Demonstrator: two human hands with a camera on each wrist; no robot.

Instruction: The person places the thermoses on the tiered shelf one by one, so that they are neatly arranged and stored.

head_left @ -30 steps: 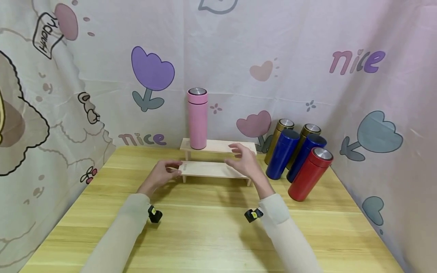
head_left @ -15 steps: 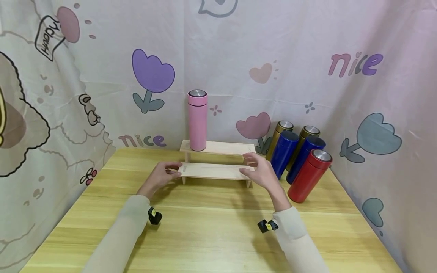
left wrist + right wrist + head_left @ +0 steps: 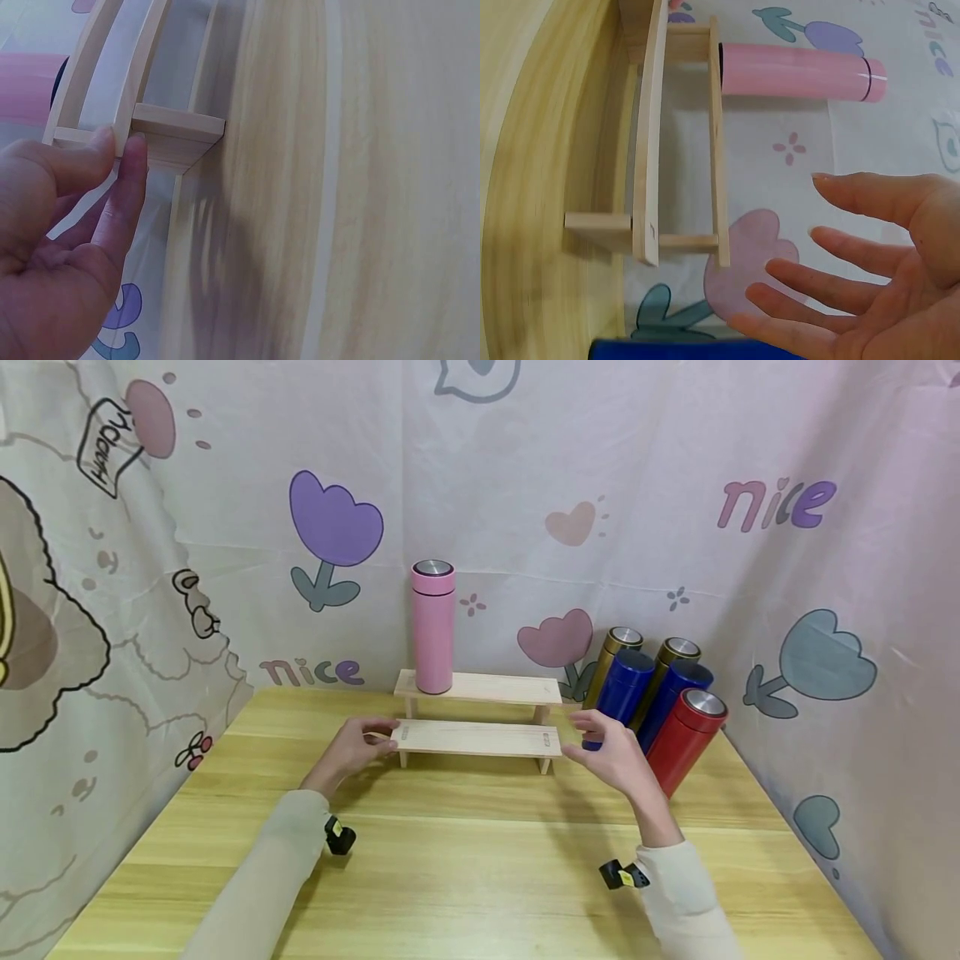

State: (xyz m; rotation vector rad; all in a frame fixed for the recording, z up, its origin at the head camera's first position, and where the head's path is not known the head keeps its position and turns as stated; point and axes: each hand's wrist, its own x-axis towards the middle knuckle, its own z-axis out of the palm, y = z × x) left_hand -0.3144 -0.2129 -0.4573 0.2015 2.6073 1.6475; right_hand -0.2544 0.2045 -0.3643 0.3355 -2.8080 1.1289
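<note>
A two-step wooden stand [image 3: 476,737] sits on the table. On the left of its upper step a pink vacuum flask [image 3: 433,631] stands upright. My left hand [image 3: 351,750] pinches the left end of the lower step; in the left wrist view the thumb and a finger meet at that board's end. Just off the stand's right end, my right hand [image 3: 615,752] holds nothing, its fingers spread and loosely bent. Behind it stand blue flasks [image 3: 630,681], partly hidden by the hand. A red flask [image 3: 690,731] is right beside them, its base hidden by the right hand and wrist.
Two gold flasks [image 3: 609,668] stand behind the blue ones at the back right. A printed cloth [image 3: 480,485] hangs behind and at both sides of the wooden table [image 3: 450,860].
My right hand has moved right, from over the stand's right part to beyond its end, with fingers opening wider. The left hand has stayed at the left end.
</note>
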